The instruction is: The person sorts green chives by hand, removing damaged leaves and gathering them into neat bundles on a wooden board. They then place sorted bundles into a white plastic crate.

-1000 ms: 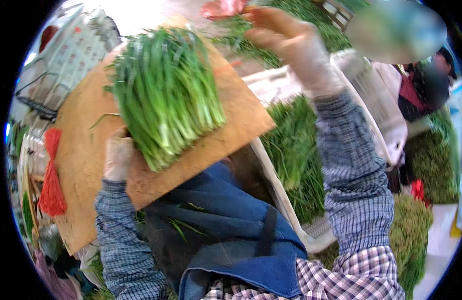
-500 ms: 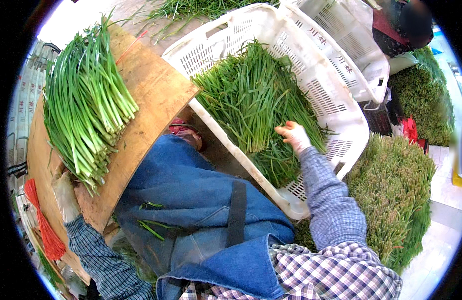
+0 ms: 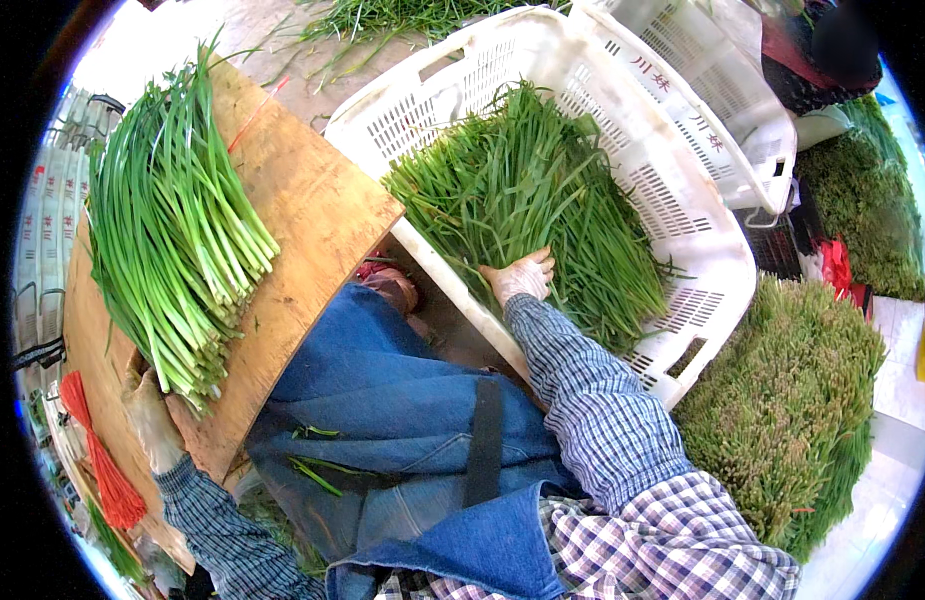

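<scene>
My right hand [image 3: 523, 277], in a pale thin glove, is down on the garlic chives [image 3: 552, 190] in a white slotted crate [image 3: 672, 197]. Its thumb lies to the left and its fingers curl over the right of the stems, apparently closed round them; the stem ends are hidden under the hand. On the wooden board [image 3: 317, 190] to the left lies a large bundle of garlic chives [image 3: 172, 230], pale stem ends toward me. My left hand [image 3: 152, 412], gloved too, rests by the board's near part, next to those ends; its fingers are mostly hidden.
Red ties [image 3: 102, 455] hang at the board's left. A big heap of budded stalks [image 3: 782, 400] stands to the right. Behind the crate is another white crate [image 3: 717, 130], with a person [image 3: 792, 70] beyond. Loose greens [image 3: 392, 18] lie on the far floor. My blue apron [image 3: 402, 440] covers my lap.
My right hand has moved left and slightly toward me, from above the crate's right part onto the chives' stem ends. The left hand stays beside the bundle on the board.
</scene>
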A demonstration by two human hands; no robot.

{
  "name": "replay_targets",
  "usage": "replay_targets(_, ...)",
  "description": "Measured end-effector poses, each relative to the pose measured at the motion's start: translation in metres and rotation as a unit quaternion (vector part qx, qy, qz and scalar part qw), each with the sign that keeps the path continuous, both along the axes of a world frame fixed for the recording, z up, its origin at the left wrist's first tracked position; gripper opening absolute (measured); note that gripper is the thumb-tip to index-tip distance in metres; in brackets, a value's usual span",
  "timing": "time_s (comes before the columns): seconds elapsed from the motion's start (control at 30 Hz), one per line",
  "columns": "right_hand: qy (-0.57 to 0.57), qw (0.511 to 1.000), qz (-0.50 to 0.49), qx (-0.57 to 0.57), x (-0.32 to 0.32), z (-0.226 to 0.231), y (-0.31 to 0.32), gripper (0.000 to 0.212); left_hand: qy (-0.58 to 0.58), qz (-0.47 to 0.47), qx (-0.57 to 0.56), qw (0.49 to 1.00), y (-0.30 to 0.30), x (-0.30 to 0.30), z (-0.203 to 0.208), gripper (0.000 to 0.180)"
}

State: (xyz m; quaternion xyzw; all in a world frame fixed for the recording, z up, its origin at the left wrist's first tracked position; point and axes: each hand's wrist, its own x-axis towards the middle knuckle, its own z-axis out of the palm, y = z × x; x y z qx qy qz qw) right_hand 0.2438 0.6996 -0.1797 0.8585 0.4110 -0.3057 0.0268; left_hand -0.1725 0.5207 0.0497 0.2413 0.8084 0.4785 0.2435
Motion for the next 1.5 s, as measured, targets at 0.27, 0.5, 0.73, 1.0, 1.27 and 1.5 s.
replay_targets(0.27,0.168,0.971,-0.007,0.171,0.057,-0.041,0.007,0.045,-0.014,-0.035,0.006,0.999,-0.002,-0.002,0.001,0.037)
replay_targets(0.5,0.607,0.744,-0.260,-0.106,0.144,-0.002,0.038,0.027,-0.008,-0.039,-0.021,0.999,-0.017,-0.006,0.018,0.038)
replay_targets(0.73,0.848,0.485,-0.214,-0.005,0.175,-0.026,0.019,0.051,0.010,-0.036,-0.042,0.998,-0.022,-0.006,0.005,0.034)
replay_targets(1.0,0.887,0.450,-0.102,0.027,0.117,0.115,-0.008,0.065,0.273,0.134,-0.013,0.952,-0.029,0.057,0.043,0.033)
replay_targets(1.27,0.852,0.487,0.178,0.068,-0.023,0.265,-0.022,0.062,0.156,-0.113,0.144,0.971,-0.068,0.149,0.102,0.045)
replay_targets(1.5,0.856,0.380,0.281,-0.209,-0.208,0.314,-0.182,0.054,-0.045,-0.075,0.248,0.965,-0.187,0.109,0.096,0.078)
